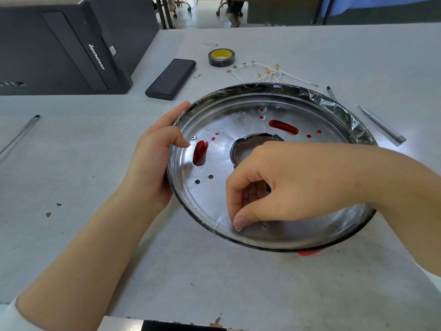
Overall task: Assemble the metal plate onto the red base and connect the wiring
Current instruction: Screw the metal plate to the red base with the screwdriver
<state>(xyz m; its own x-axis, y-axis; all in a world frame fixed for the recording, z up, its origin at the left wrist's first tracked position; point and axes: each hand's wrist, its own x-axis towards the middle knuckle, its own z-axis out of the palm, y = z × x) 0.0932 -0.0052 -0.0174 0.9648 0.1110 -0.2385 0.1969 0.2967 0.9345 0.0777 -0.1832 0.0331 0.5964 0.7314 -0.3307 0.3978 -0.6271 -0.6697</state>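
The right hand (274, 187) pinched a small screw (238, 229) straight down at a hole near the metal plate's (214, 158) front edge, while the left hand (155, 158) gripped its left rim, the plate seated over the red base (309, 253).

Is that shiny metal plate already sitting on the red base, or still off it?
On it: red base shows through the metal plate slots and below its near edge.

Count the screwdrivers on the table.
3: left screwdriver at the table's left edge; near-right screwdriver right of the metal plate; far-right screwdriver behind it. The plate or hands may hide more.
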